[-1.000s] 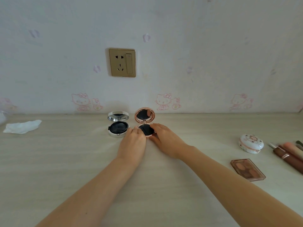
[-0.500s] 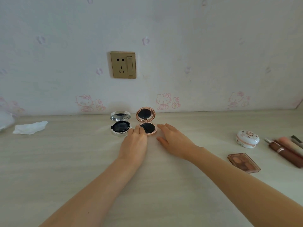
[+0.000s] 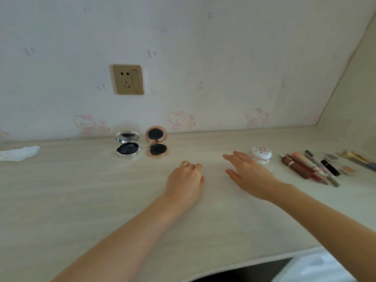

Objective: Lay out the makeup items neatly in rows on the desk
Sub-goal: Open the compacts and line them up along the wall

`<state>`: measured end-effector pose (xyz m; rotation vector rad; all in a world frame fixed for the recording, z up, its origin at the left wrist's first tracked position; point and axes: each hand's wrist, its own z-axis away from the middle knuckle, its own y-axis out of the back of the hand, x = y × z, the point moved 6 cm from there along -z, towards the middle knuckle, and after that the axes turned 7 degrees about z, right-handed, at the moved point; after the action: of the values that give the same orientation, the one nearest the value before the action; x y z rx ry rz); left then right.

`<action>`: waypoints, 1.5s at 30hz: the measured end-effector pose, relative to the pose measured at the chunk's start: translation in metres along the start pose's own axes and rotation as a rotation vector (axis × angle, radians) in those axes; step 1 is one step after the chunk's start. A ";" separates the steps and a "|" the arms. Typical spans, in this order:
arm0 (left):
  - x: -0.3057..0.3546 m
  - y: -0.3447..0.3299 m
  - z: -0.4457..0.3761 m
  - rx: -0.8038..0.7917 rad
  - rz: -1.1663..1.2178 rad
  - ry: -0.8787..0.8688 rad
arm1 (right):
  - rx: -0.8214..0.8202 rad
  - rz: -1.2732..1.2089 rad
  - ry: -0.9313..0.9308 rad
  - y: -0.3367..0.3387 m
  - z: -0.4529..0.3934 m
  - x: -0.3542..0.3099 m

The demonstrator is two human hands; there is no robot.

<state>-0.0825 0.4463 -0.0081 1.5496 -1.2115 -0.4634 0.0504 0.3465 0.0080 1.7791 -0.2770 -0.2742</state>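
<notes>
At twelve o'clock, two open compacts, silver compact (image 3: 127, 147) and rose-gold compact (image 3: 157, 143), dark-panned; left hand (image 3: 185, 181) loosely curled, right hand (image 3: 247, 174) spread, both empty.

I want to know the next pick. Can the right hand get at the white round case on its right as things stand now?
Probably yes. The right hand is open, holds nothing, and lies beside the white round case, its fingers partly in front of the case. Nothing stands between them; the pencils and tubes lie farther right, apart.

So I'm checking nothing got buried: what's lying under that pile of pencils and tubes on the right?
Small flat pans peek out beside the pile of pencils and tubes. Whatever lies directly beneath, on the desk, is covered.
</notes>
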 end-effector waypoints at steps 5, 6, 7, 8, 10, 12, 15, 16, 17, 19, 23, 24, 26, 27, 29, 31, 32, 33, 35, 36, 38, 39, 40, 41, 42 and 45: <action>0.042 -0.017 -0.014 -0.043 0.093 -0.042 | -0.001 0.000 -0.089 0.013 0.023 0.047; 0.050 -0.021 -0.019 -0.056 0.112 -0.050 | 0.006 0.023 -0.092 0.015 0.026 0.056; 0.057 -0.025 -0.025 -0.074 0.129 -0.055 | 0.013 0.049 -0.094 0.017 0.028 0.065; 0.064 -0.029 -0.031 -0.091 0.148 -0.055 | 0.021 0.078 -0.099 0.019 0.029 0.074; 0.076 -0.038 -0.045 -0.115 0.194 -0.045 | 0.029 0.135 -0.126 0.022 0.030 0.091; 0.086 -0.047 -0.060 -0.139 0.239 -0.033 | 0.009 0.160 -0.176 0.021 0.026 0.109; 0.099 -0.059 -0.081 -0.161 0.286 -0.009 | -0.049 0.129 -0.275 0.016 0.016 0.132; 0.101 -0.063 -0.087 -0.168 0.281 -0.003 | -0.078 0.118 -0.303 0.014 0.012 0.139; 0.104 -0.068 -0.094 -0.178 0.263 0.003 | -0.111 0.112 -0.327 0.011 0.008 0.144; 0.106 -0.076 -0.106 -0.203 0.245 0.027 | -0.152 0.085 -0.368 0.007 0.000 0.153; 0.106 -0.089 -0.127 -0.220 0.353 0.124 | -0.164 0.029 -0.418 0.002 -0.014 0.157; 0.105 -0.092 -0.131 -0.229 0.378 0.147 | -0.176 0.039 -0.399 0.000 -0.016 0.155; 0.102 -0.097 -0.137 -0.248 0.398 0.181 | -0.169 0.012 -0.404 0.000 -0.020 0.151; 0.101 -0.099 -0.140 -0.256 0.400 0.189 | -0.154 -0.009 -0.423 0.000 -0.021 0.150; 0.100 -0.104 -0.143 -0.270 0.413 0.198 | -0.132 -0.033 -0.426 0.001 -0.022 0.148; 0.099 -0.106 -0.145 -0.285 0.455 0.223 | -0.133 -0.013 -0.415 0.002 -0.024 0.147; 0.099 -0.106 -0.145 -0.292 0.496 0.252 | -0.144 -0.024 -0.420 0.002 -0.024 0.147; 0.098 -0.106 -0.144 -0.297 0.541 0.283 | -0.142 -0.041 -0.424 0.003 -0.024 0.148; 0.098 -0.104 -0.142 -0.296 0.612 0.317 | -0.142 -0.105 -0.427 0.005 -0.024 0.150; 0.099 -0.102 -0.140 -0.291 0.643 0.322 | -0.143 -0.141 -0.432 0.005 -0.023 0.151; 0.100 -0.098 -0.135 -0.266 0.712 0.332 | -0.130 -0.189 -0.451 0.007 -0.021 0.154; 0.100 -0.096 -0.132 -0.252 0.751 0.342 | -0.121 -0.203 -0.460 0.007 -0.020 0.155; 0.100 -0.095 -0.129 -0.238 0.791 0.356 | -0.111 -0.221 -0.465 0.007 -0.019 0.155; 0.101 -0.093 -0.125 -0.221 0.829 0.368 | -0.099 -0.246 -0.462 0.006 -0.017 0.155; 0.101 -0.091 -0.122 -0.199 0.863 0.375 | -0.087 -0.278 -0.455 0.005 -0.016 0.155; 0.103 -0.086 -0.111 -0.129 0.963 0.387 | -0.047 -0.352 -0.412 0.009 -0.013 0.150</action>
<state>0.0863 0.4047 -0.0153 0.7448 -1.4090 0.3695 0.1954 0.3066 0.0140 1.7083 -0.2445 -0.8966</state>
